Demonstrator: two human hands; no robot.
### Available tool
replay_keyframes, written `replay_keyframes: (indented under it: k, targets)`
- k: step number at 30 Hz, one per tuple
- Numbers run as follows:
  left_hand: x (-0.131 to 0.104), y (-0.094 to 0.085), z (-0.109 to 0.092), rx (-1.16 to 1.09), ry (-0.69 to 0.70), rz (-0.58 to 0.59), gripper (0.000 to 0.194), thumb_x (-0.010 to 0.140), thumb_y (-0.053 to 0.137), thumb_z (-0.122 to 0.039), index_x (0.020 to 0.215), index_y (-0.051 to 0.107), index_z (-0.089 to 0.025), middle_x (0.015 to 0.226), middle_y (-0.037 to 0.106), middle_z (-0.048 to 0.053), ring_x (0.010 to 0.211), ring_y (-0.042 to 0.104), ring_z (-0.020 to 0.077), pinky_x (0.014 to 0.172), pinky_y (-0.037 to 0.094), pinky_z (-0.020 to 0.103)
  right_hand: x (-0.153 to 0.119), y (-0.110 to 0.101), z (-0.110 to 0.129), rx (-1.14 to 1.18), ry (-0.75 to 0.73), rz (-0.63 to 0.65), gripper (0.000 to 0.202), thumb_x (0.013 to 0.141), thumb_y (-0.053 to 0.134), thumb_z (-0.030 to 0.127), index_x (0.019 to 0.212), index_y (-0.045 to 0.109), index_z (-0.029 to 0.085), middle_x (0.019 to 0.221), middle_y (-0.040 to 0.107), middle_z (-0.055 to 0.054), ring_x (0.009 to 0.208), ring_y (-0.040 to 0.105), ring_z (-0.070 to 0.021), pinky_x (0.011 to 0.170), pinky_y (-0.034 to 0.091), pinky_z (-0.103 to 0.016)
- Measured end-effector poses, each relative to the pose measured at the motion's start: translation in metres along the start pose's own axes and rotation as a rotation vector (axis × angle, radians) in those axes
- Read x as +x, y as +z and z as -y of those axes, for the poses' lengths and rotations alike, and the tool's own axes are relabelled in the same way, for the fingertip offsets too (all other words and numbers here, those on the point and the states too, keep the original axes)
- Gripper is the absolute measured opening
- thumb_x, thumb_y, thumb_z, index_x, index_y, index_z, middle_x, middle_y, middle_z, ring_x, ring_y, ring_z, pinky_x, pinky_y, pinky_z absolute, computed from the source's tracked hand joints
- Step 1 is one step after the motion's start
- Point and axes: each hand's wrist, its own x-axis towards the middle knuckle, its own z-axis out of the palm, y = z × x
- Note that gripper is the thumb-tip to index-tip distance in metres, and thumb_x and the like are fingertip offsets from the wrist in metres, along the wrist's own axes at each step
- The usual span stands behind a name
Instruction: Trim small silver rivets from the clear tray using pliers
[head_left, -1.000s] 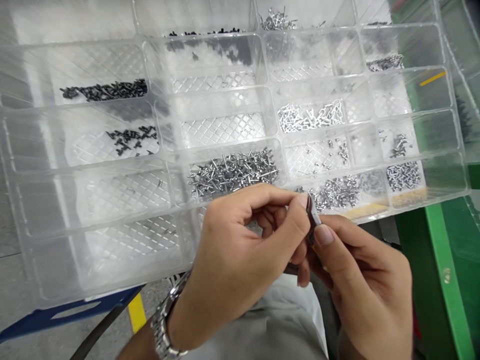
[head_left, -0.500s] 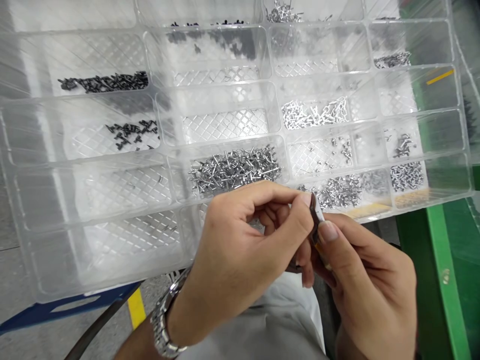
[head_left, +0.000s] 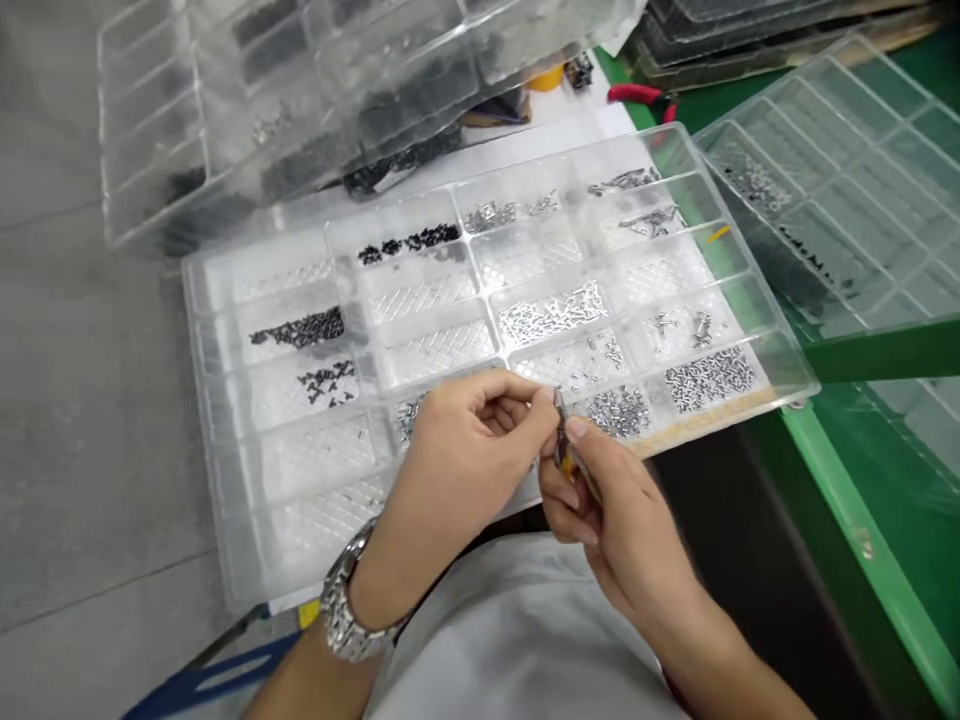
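Both my hands meet at a small, narrow piece (head_left: 561, 422), dark and silvery with a bit of yellow on it; its kind is unclear. The thumb and fingertips of my left hand (head_left: 469, 450) pinch one side of it. From the other side, my right hand (head_left: 626, 510) grips it between thumb and fingers, hiding its lower part. Under my hands lies a clear compartment box (head_left: 214, 530). Short silvery fasteners (head_left: 619, 410) fill a compartment just beyond my right hand. Black screws (head_left: 300, 328) lie in compartments on the left.
A second clear compartment box (head_left: 146, 130) stands at the upper left. Another clear box (head_left: 862, 190) lies to the right on the green bench (head_left: 832, 500). Stacked dark cases (head_left: 697, 45) and a red-handled tool (head_left: 637, 93) are at the back. A blue part (head_left: 225, 670) shows at the lower left.
The camera view has pulled back and turned, bringing more boxes and the floor into sight. Both hands still hold the small piece, which appears more upright.
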Motion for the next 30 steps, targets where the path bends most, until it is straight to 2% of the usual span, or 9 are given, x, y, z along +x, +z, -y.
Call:
replay_keyframes:
  k: [7, 12, 16, 19, 21, 25, 30]
  targets:
    - [0.027, -0.005, -0.013, 0.312, -0.078, 0.091, 0.022, 0.093, 0.080, -0.033, 0.077, 0.080, -0.019, 0.068, 0.075, 0.004, 0.059, 0.066, 0.0147, 0.053, 0.049, 0.023, 0.011, 0.021, -0.005, 0.276, 0.053, -0.086, 0.043, 0.114, 0.058, 0.045, 0.081, 0.042, 0.023, 0.067, 0.039, 0.010, 0.052, 0.018, -0.0054, 0.049, 0.012, -0.023]
    - [0.039, -0.006, -0.016, 0.413, -0.130, 0.146, 0.021, 0.092, 0.080, -0.034, 0.077, 0.080, -0.018, 0.070, 0.076, 0.005, 0.062, 0.067, 0.0156, 0.055, 0.051, 0.024, 0.017, 0.029, -0.006, 0.340, 0.072, -0.137, 0.040, 0.115, 0.054, 0.043, 0.082, 0.039, 0.024, 0.067, 0.037, 0.011, 0.053, 0.016, -0.0060, 0.049, 0.011, -0.022]
    - [0.042, -0.009, -0.015, 0.429, -0.125, 0.163, 0.022, 0.093, 0.080, -0.033, 0.078, 0.080, -0.018, 0.072, 0.076, 0.004, 0.063, 0.068, 0.0150, 0.058, 0.052, 0.023, 0.018, 0.028, -0.006, 0.348, 0.088, -0.113, 0.040, 0.112, 0.058, 0.044, 0.082, 0.042, 0.024, 0.067, 0.039, 0.010, 0.053, 0.017, -0.0062, 0.050, 0.012, -0.023]
    - [0.036, -0.013, -0.013, 0.378, -0.069, 0.112, 0.025, 0.097, 0.080, -0.035, 0.079, 0.081, -0.018, 0.069, 0.075, 0.003, 0.062, 0.066, 0.0137, 0.059, 0.053, 0.023, 0.017, 0.022, -0.008, 0.364, 0.094, -0.058, 0.030, 0.110, 0.059, 0.046, 0.093, 0.056, 0.021, 0.070, 0.047, 0.007, 0.053, 0.025, -0.0069, 0.052, 0.019, -0.024]
    - [0.028, -0.017, -0.010, 0.282, -0.028, 0.046, 0.023, 0.098, 0.082, -0.038, 0.087, 0.084, -0.018, 0.069, 0.076, 0.002, 0.061, 0.066, 0.0129, 0.059, 0.054, 0.022, 0.014, 0.015, -0.011, 0.368, 0.084, -0.028, 0.029, 0.110, 0.060, 0.048, 0.102, 0.063, 0.021, 0.072, 0.050, 0.006, 0.054, 0.031, -0.0076, 0.055, 0.024, -0.025]
    - [0.005, -0.026, -0.001, 0.058, -0.022, -0.002, 0.023, 0.100, 0.083, -0.042, 0.097, 0.088, -0.020, 0.068, 0.076, 0.001, 0.060, 0.067, 0.0120, 0.056, 0.053, 0.021, 0.007, 0.004, -0.015, 0.315, 0.053, -0.002, 0.032, 0.111, 0.061, 0.051, 0.102, 0.067, 0.021, 0.073, 0.053, 0.004, 0.054, 0.037, -0.0088, 0.057, 0.027, -0.027]
    - [-0.015, -0.033, 0.010, -0.071, -0.032, -0.044, 0.021, 0.101, 0.084, -0.041, 0.100, 0.090, -0.021, 0.069, 0.075, 0.001, 0.062, 0.068, 0.0110, 0.056, 0.054, 0.019, 0.002, -0.001, -0.016, 0.259, 0.061, 0.006, 0.031, 0.113, 0.060, 0.049, 0.102, 0.069, 0.022, 0.074, 0.052, 0.004, 0.055, 0.038, -0.0097, 0.058, 0.032, -0.026]
